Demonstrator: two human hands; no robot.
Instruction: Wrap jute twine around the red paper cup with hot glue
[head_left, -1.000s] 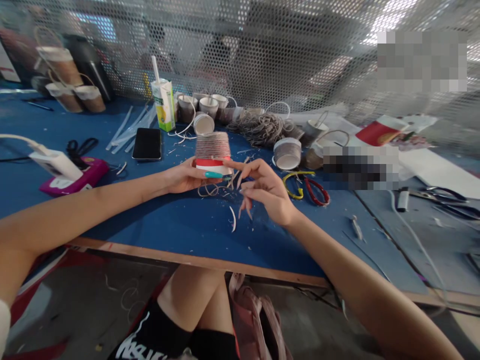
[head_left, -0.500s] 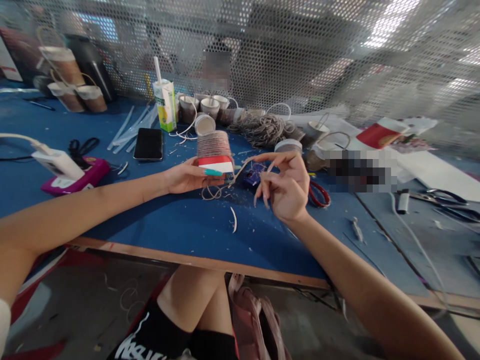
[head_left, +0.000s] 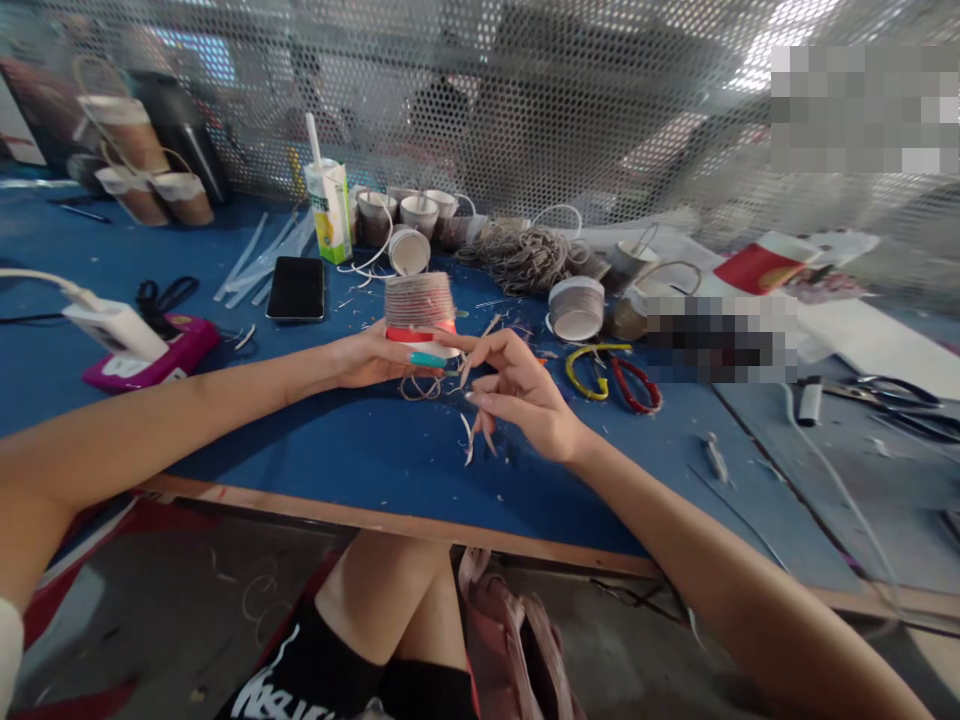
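Note:
Near the middle of the table I hold a paper cup (head_left: 420, 298) wrapped in rows of greyish twine. It is upside down, and a red and white band shows below the windings. My left hand (head_left: 367, 357) is closed around its lower part, thumb across the front. Close against the cup's right side is my right hand (head_left: 517, 395), index finger reaching to the band and the other fingers bent; the twine at its fingertips is thin and partly hidden. Loose loops of twine (head_left: 421, 388) hang below the cup.
Yellow- and red-handled scissors (head_left: 636, 388) lie right of my right hand. Behind stand a twine heap (head_left: 529, 258), several wrapped cups (head_left: 576, 308) and a drink carton (head_left: 330, 212). A phone (head_left: 296, 288) and a magenta power strip (head_left: 154, 352) are at left.
My right hand has moved left and slightly down to the cup, uncovering the scissors and a wrapped cup behind. The held cup has shifted slightly left and down.

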